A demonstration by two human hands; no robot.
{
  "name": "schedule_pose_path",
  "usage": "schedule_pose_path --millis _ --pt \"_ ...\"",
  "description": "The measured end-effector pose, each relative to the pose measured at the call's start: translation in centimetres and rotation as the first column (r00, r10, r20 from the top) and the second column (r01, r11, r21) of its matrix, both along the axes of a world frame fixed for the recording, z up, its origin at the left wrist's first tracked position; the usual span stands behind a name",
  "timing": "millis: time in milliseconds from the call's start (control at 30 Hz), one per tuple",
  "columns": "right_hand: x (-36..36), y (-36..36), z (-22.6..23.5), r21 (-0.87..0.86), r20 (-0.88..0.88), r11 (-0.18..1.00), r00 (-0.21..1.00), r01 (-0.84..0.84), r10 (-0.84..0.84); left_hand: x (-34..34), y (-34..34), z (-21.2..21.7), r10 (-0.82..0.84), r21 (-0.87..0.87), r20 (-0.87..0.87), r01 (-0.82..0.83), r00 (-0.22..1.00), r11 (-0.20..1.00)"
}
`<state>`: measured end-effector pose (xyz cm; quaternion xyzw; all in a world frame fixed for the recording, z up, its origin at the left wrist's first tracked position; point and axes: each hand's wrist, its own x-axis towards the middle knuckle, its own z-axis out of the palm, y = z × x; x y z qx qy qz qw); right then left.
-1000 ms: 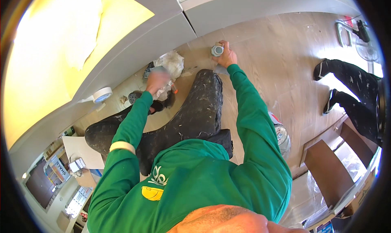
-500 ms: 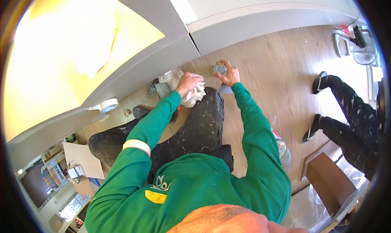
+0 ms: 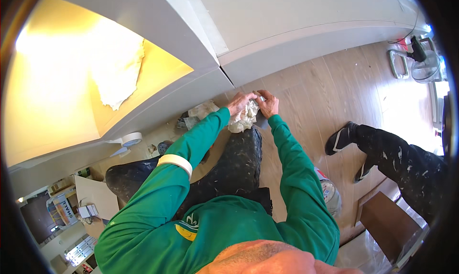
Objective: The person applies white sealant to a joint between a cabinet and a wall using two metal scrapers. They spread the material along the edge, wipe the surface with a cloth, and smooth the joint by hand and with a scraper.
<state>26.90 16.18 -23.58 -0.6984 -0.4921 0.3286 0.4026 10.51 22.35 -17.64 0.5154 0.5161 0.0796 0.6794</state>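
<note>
My left hand [image 3: 240, 103] is closed on a crumpled whitish cloth or sheet [image 3: 245, 120], which hangs down over my knee. My right hand [image 3: 268, 103] meets it from the right with bent fingers. A bit of a small round grey container [image 3: 261, 99] shows at its fingertips; the rest is hidden by fingers and cloth. Below the right hand a flat grey piece [image 3: 261, 121] sticks out beside my knee. Around my left forearm sits a cream ring like a tape roll [image 3: 176, 163].
A grey panel [image 3: 306, 44] borders the wood floor [image 3: 315, 92] ahead. A lit yellow recess [image 3: 158, 63] with a torn sheet is at left, a white tape roll [image 3: 131, 139] below. Right stand another person's legs [image 3: 382, 149]; a clear bucket [image 3: 330, 195] is by my right arm.
My left hand has moved right with the crumpled cloth, up against my right hand, so the container is mostly covered. The other person's feet have shifted toward me.
</note>
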Motion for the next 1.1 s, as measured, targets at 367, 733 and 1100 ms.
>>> schedule_pose_path --millis 367,733,1100 --pt "-0.1 -2.4 4.5 0.041 0.047 0.997 0.997 0.058 -0.06 -6.0 -2.8 4.8 0.203 -0.017 0.181 -0.203 0.962 0.979" --pt "-0.9 -3.8 1.5 0.245 0.433 0.967 0.9 -0.071 -0.043 -19.1 -14.1 6.4 0.751 -0.52 0.149 -0.594 0.644 0.613" --pt "-1.0 -4.3 3.9 0.033 0.574 0.978 0.805 -0.204 0.149 -23.2 -16.4 8.3 0.809 -0.547 0.284 -0.606 0.514 0.577"
